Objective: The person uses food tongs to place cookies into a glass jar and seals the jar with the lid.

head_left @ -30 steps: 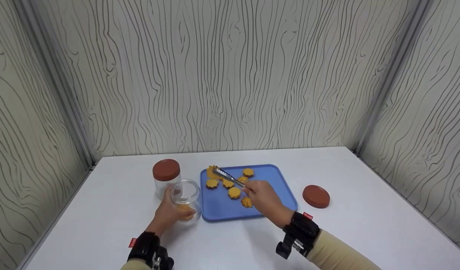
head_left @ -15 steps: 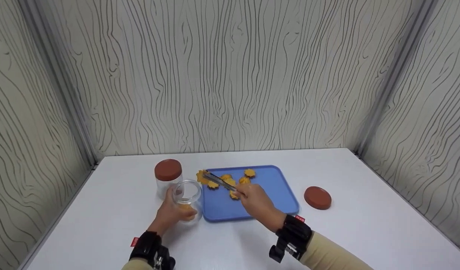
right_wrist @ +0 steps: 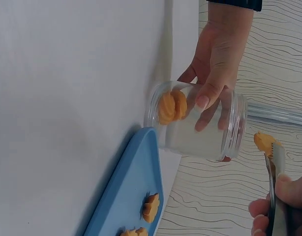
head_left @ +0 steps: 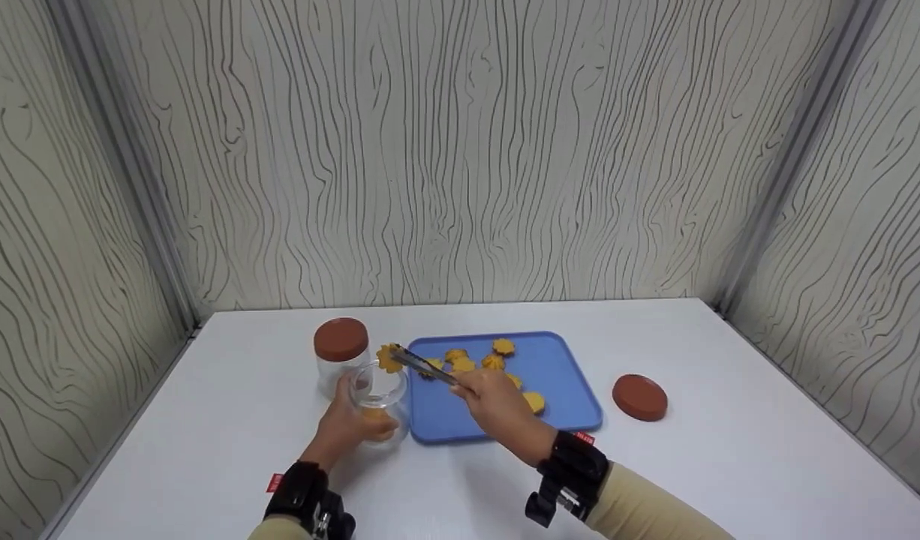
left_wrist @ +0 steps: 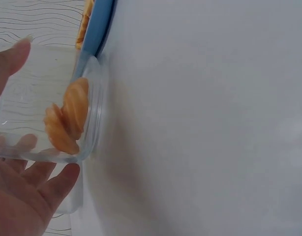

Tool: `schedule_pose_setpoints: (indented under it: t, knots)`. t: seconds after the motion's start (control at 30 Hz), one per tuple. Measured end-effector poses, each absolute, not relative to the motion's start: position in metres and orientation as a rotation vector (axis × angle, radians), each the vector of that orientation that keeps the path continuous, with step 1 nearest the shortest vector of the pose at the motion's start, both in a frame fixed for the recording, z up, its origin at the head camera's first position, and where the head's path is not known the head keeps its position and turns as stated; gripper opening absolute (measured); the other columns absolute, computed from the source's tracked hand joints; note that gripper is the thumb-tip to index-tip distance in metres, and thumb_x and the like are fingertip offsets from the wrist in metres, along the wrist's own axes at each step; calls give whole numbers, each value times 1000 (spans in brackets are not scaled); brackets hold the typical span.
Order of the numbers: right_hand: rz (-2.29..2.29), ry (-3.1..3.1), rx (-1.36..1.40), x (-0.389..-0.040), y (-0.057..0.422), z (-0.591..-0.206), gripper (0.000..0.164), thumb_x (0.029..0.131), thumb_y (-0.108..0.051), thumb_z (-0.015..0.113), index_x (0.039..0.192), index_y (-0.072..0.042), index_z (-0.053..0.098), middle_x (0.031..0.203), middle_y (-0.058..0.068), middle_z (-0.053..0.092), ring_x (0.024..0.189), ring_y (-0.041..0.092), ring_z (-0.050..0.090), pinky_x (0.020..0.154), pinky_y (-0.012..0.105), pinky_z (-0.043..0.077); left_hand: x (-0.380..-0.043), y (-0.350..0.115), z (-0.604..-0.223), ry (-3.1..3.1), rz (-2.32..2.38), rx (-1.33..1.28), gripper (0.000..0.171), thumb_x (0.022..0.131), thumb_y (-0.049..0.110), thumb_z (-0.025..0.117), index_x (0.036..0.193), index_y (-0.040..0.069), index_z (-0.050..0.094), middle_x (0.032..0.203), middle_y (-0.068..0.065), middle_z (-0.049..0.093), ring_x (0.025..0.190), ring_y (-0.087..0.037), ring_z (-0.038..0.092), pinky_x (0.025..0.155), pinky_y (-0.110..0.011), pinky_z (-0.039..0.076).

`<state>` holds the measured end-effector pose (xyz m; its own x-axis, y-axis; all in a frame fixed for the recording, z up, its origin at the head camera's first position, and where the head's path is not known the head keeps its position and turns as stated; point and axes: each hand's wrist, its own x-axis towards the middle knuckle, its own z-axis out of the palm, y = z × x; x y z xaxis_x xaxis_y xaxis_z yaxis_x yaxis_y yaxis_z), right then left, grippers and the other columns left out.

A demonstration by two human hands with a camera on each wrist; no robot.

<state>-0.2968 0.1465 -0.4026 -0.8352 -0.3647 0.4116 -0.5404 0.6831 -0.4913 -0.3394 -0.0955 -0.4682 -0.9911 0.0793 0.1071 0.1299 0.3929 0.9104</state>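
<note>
Head view: white surface [head_left: 730, 457], blue tray [head_left: 445, 420] in its middle, nearer the back edge. Left hand [head_left: 346, 426] has its grip around the clear jar [head_left: 385, 394], thumb on one side, fingers on the other. Jar is lidless, just beside the tray's left edge; can't tell if they touch. Right hand [head_left: 501, 412], grip clenched on metal tongs [head_left: 426, 367], reaches across the tray. Tong tips pinch one scalloped yellow cookie [head_left: 389, 358] at the jar mouth; right wrist view puts it just outside the opening, apart from the rim. Two orange-looking cookies [left_wrist: 67, 118] sit at the jar's bottom, leaning together, seen from both wrists.

Tray cookies [head_left: 462, 365] lie loose, mostly toward the tray's back and left edges; one [head_left: 533, 403] is near the front edge, beside the right hand. Some are hidden by hand and tongs, so no sure count.

Second jar [head_left: 332, 375] stands toward the surface's back-left corner, just behind the clear one, red-brown lid [head_left: 341, 339] on. Loose red-brown lid [head_left: 640, 397] lies flat between tray and the surface's right edge. Black wrist straps [head_left: 299, 491], beige sleeves [head_left: 647, 502]. Wood-grain panels [head_left: 430, 150] rise past the back edge.
</note>
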Motion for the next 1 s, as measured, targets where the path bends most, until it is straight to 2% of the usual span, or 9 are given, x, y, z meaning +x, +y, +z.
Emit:
schedule_pose_setpoints:
  t: [0.13, 0.3, 0.47, 0.57, 0.7, 0.77, 0.83, 0.93, 1.0]
  knots:
    - [857, -2610, 722, -297, 141, -404, 24, 96, -8, 59, 113, 7, 68, 100, 17, 70, 88, 27, 66, 69, 31, 53, -340, -95, -468, -2584, -1706, -188, 105, 64, 12, 91, 143, -3, 24, 138, -28, 44, 122, -41, 45, 103, -53, 36]
    - [851, -2668, 704, -297, 135, -404, 27, 96, -11, 59, 116, 5, 67, 98, 14, 69, 76, 17, 58, 62, 26, 47, -340, -94, -469, -2566, -1709, -200, 105, 63, 11, 91, 143, -3, 25, 138, -28, 44, 122, -40, 46, 102, -53, 37]
    - [879, -2696, 674, -298, 137, -406, 30, 97, -14, 59, 120, 4, 65, 100, 11, 67, 74, 13, 52, 62, 26, 42, -339, -95, -469, -2548, -1690, -226, 102, 63, 11, 91, 141, -3, 28, 133, -28, 48, 118, -41, 49, 100, -54, 38]
    - [908, -2669, 678, -297, 145, -407, 29, 97, -14, 59, 118, 5, 65, 92, 8, 66, 68, 10, 48, 59, 25, 40, -339, -95, -469, -2549, -1673, -240, 101, 62, 12, 92, 139, -3, 29, 132, -28, 49, 119, -43, 48, 101, -55, 38]
    - [927, -2643, 699, -297, 156, -409, 19, 97, -12, 58, 99, 5, 66, 76, 3, 53, 62, 11, 40, 56, 26, 34, -338, -96, -468, -2563, -1667, -234, 101, 62, 14, 92, 139, -3, 29, 133, -28, 49, 122, -44, 47, 102, -56, 36]
    - [921, -2640, 699, -297, 161, -410, 18, 97, -12, 57, 95, 4, 64, 76, 3, 53, 65, 12, 44, 58, 26, 35, -338, -97, -467, -2576, -1670, -220, 102, 63, 15, 92, 140, -2, 28, 134, -28, 47, 123, -44, 46, 103, -56, 36]
    - [928, -2654, 679, -296, 164, -411, 20, 97, -13, 58, 100, 6, 66, 79, 5, 56, 67, 14, 47, 59, 28, 36, -338, -97, -467, -2586, -1671, -214, 102, 63, 16, 91, 141, -2, 28, 135, -28, 47, 123, -44, 46, 103, -56, 36]
    - [941, -2673, 629, -295, 170, -412, 29, 97, -14, 59, 116, 6, 66, 94, 10, 65, 75, 16, 54, 62, 28, 41, -338, -98, -468, -2600, -1667, -214, 102, 64, 16, 91, 141, -2, 27, 136, -28, 46, 124, -43, 46, 103, -56, 36]
    - [955, -2684, 602, -295, 174, -413, 32, 97, -14, 59, 121, 6, 64, 94, 9, 65, 73, 15, 53, 60, 27, 41, -339, -98, -469, -2601, -1670, -212, 102, 63, 17, 91, 141, -2, 27, 136, -29, 45, 124, -44, 46, 103, -56, 35]
